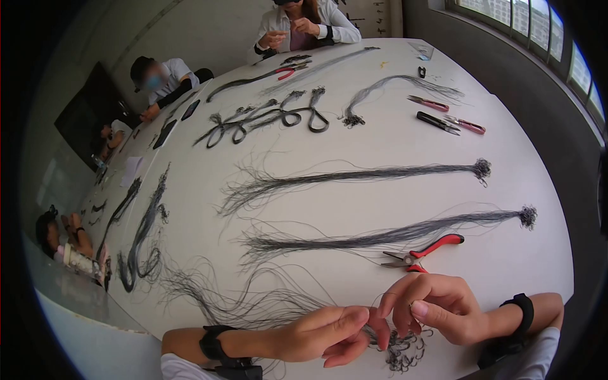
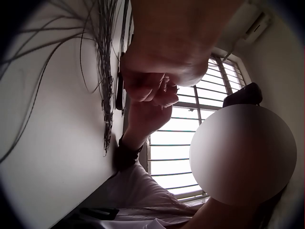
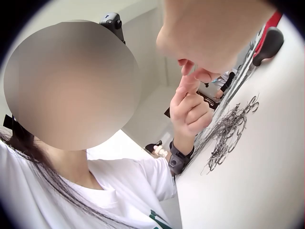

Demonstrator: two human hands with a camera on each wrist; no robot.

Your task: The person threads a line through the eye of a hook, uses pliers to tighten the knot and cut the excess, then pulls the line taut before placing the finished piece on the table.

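My left hand [image 1: 329, 332] and right hand [image 1: 440, 307] meet fingertip to fingertip above the near edge of the table. Between the left thumb and forefinger a thin dark line is pinched, mostly hidden by the fingers. The right hand pinches the line's small hooked end, of which only a glint shows at the thumb tip. Under the hands lies a bundle of dark lines [image 1: 253, 304], its cluster of small hooks [image 1: 405, 358] beneath the right hand. In the right wrist view the hooks [image 3: 228, 133] spread loosely on the white table [image 3: 267, 181].
Red-handled pliers [image 1: 418, 256] lie just beyond the right hand. Two more hooked bundles [image 1: 354, 174] [image 1: 380, 234] stretch across the table. Several thread snips [image 1: 437, 123] lie at the far right, looped bundles [image 1: 266, 120] farther back. Other people [image 1: 310, 28] sit around the table.
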